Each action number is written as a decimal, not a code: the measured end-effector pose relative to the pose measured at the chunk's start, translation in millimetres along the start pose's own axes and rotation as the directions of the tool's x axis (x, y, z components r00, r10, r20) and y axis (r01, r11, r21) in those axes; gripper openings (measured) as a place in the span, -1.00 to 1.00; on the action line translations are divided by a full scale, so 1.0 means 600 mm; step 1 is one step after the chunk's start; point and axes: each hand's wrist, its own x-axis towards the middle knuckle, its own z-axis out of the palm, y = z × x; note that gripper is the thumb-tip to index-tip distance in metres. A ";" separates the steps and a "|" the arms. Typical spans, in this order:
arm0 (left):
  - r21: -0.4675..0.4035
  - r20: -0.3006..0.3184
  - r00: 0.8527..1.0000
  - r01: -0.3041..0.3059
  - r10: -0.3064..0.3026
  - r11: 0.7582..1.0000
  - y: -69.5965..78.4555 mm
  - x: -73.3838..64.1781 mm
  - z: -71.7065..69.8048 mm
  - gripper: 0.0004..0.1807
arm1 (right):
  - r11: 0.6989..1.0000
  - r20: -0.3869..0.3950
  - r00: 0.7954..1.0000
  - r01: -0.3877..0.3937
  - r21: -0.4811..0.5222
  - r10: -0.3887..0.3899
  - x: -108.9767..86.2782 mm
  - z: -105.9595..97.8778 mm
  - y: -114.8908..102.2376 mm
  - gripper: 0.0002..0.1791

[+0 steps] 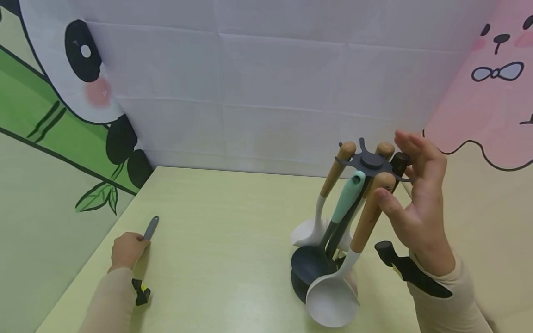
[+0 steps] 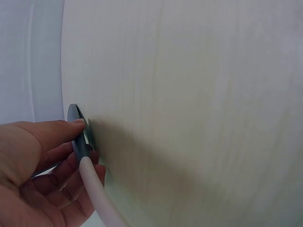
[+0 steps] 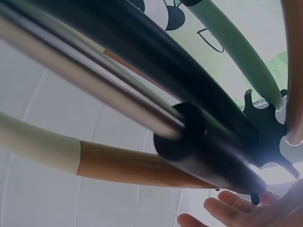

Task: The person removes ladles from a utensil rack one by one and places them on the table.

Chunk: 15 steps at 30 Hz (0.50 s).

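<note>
At the left of the table, my left hand (image 1: 127, 249) pinches a slim utensil (image 1: 151, 227) between thumb and fingers. The left wrist view shows its grey end (image 2: 78, 135) and pale stem (image 2: 99, 194); I cannot tell its kind. My right hand (image 1: 420, 203) is at the dark hooked utensil stand (image 1: 370, 160), fingers extended beside a black handle (image 1: 400, 162). Its thumb overlaps the wooden handle of a white ladle (image 1: 333, 300). A dark ladle (image 1: 312, 263) with a mint handle (image 1: 349, 196) hangs beside it. In the right wrist view, fingertips (image 3: 220, 208) lie just below the black handle.
Another white-headed utensil (image 1: 306, 232) with a wooden handle hangs on the stand's far left side. The pale table (image 1: 208, 259) extends between the hands. Behind it hangs a white cloth backdrop (image 1: 250, 92), with printed cartoon animals on both sides.
</note>
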 end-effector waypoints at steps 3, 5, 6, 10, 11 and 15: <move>0.000 -0.005 1.000 0.022 -0.022 1.000 0.003 -0.002 0.000 -0.64 | 1.000 0.004 1.000 -0.001 0.008 0.001 -0.001 0.002 0.001 -0.10; -0.004 -0.008 0.999 0.032 -0.032 0.999 0.003 -0.005 0.000 -0.63 | 1.000 0.012 1.000 0.000 0.002 0.000 -0.001 0.003 0.001 -0.14; -0.005 -0.010 0.999 0.036 -0.036 0.999 0.004 -0.006 0.000 -0.63 | 1.000 0.016 1.000 -0.001 -0.002 0.001 -0.001 0.003 0.001 -0.16; -0.001 -0.014 0.999 0.044 -0.044 0.999 0.005 -0.008 -0.001 -0.63 | 1.000 0.028 1.000 -0.011 0.006 0.010 0.000 0.001 0.004 -0.24; 0.000 -0.014 0.999 0.046 -0.046 0.999 0.005 -0.008 -0.002 -0.63 | 1.000 0.030 0.999 -0.015 0.020 0.014 0.001 0.001 0.006 -0.25; 0.005 -0.009 0.999 0.052 -0.052 0.999 0.008 -0.008 0.000 -0.62 | 0.987 0.048 0.999 -0.025 0.156 0.018 0.002 0.000 0.017 -0.23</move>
